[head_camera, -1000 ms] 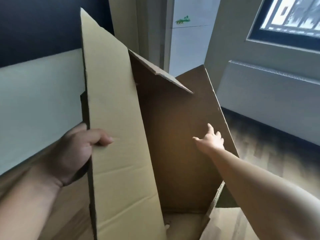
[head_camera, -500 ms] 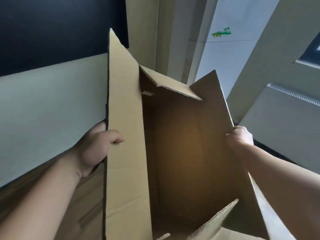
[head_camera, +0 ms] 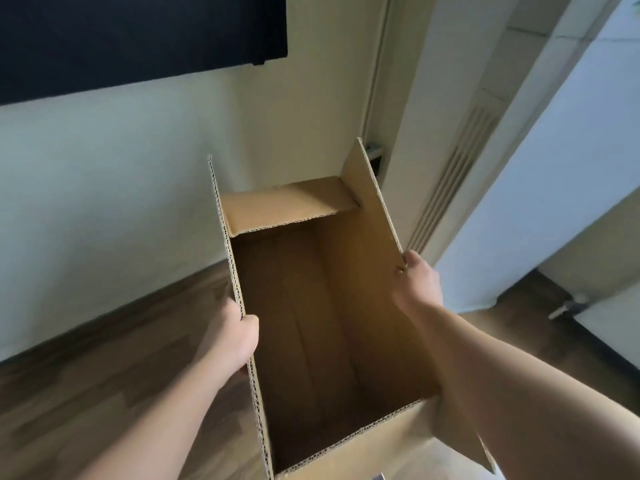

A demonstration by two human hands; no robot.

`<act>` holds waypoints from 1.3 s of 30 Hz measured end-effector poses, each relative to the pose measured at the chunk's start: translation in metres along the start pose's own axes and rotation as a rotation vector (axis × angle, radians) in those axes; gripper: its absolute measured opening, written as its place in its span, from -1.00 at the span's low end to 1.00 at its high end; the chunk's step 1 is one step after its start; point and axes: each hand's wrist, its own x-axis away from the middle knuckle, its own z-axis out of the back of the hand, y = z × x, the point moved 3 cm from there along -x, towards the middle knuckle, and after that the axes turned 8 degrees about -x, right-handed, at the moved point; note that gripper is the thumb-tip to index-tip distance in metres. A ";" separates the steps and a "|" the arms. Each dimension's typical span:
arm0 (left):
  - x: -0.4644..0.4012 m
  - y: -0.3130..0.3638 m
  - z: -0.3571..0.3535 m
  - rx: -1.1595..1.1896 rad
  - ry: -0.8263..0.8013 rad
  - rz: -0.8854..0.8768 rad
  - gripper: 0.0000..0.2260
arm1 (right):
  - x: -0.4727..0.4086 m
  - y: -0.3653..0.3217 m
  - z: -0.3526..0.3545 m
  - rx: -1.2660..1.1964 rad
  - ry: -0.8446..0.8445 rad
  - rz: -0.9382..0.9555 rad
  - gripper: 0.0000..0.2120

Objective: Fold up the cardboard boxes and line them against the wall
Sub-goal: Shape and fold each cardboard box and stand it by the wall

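No legible text or labels.

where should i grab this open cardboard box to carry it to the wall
Take the cardboard box by its two long side flaps, one from each side, as the left hand and right hand do now. Those flaps stand upright with free edges, so fingers can likely hook over them; the far flap folds inward.

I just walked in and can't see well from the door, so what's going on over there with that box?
A person is holding an open brown corrugated cardboard box by its two long side flaps. The left hand has a grip on the left flap's edge and the right hand holds the right flap. The box is still fully opened out, not flattened, with one short flap folded inward at the far end. It sits above a dark wooden floor, close to a pale wall.
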 end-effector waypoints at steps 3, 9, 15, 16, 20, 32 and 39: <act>-0.070 0.015 -0.044 0.072 -0.017 0.021 -0.59 | -0.073 0.004 -0.038 0.058 0.007 0.021 -0.69; -0.209 0.028 -0.105 0.185 -0.037 0.061 -0.50 | -0.199 0.000 -0.116 0.161 -0.011 0.027 -0.55; -0.308 0.039 -0.147 0.270 -0.062 0.077 -0.42 | -0.287 -0.006 -0.187 0.166 0.020 -0.009 -0.56; -0.319 0.041 -0.154 0.289 -0.073 0.074 -0.38 | -0.298 -0.006 -0.196 0.165 0.017 -0.020 -0.58; -0.347 0.048 -0.177 0.351 -0.150 0.110 -0.29 | -0.328 0.011 -0.225 0.222 -0.058 -0.031 -0.45; -0.412 0.094 -0.218 0.453 -0.263 0.208 -0.35 | -0.410 0.024 -0.242 0.295 -0.192 0.128 -0.54; -0.435 0.114 -0.220 0.381 -0.237 0.177 -0.32 | -0.418 0.035 -0.227 0.247 -0.199 0.162 -0.49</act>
